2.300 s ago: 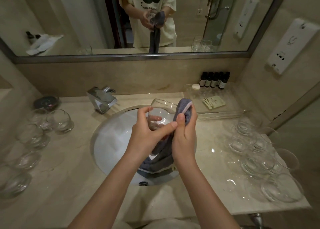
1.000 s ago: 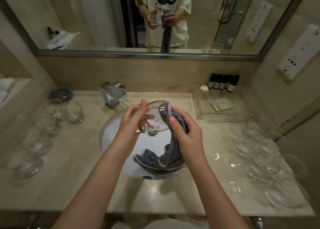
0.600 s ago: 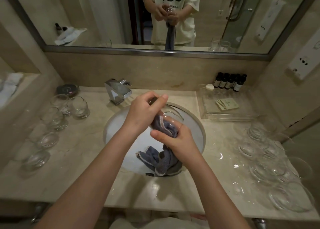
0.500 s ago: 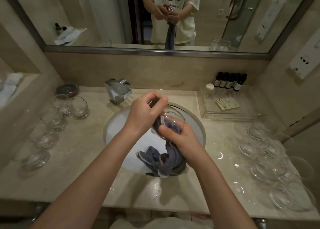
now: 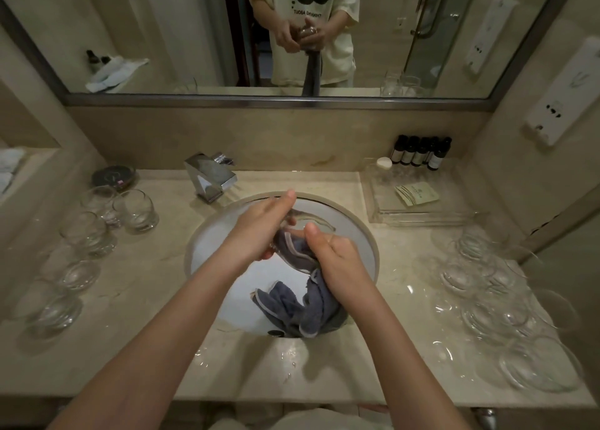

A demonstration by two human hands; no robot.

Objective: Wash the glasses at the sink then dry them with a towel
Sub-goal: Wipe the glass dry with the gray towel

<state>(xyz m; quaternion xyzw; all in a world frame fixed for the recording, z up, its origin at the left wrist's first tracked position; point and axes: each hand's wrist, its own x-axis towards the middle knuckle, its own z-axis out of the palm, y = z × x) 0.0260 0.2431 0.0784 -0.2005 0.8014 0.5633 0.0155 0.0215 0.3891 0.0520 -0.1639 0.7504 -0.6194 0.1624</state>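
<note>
Over the white sink [image 5: 354,225] my left hand [image 5: 259,231] grips a clear glass [image 5: 308,222] that lies tilted on its side. My right hand [image 5: 337,260] pinches a grey-blue towel [image 5: 302,299] and pushes part of it into the glass, thumb on the rim. The rest of the towel hangs down into the basin. Most of the glass is hidden behind my fingers.
Several glasses [image 5: 134,210] stand on the counter at the left, several more [image 5: 506,303] at the right, on wet marble. A chrome tap [image 5: 209,178] sits behind the basin. A clear tray [image 5: 418,202] with sachets and small dark bottles [image 5: 420,152] is at the back right.
The glass has been turned from upright onto its side. My right hand has worked the towel from the outside of the glass into its mouth. Both hands stayed over the basin.
</note>
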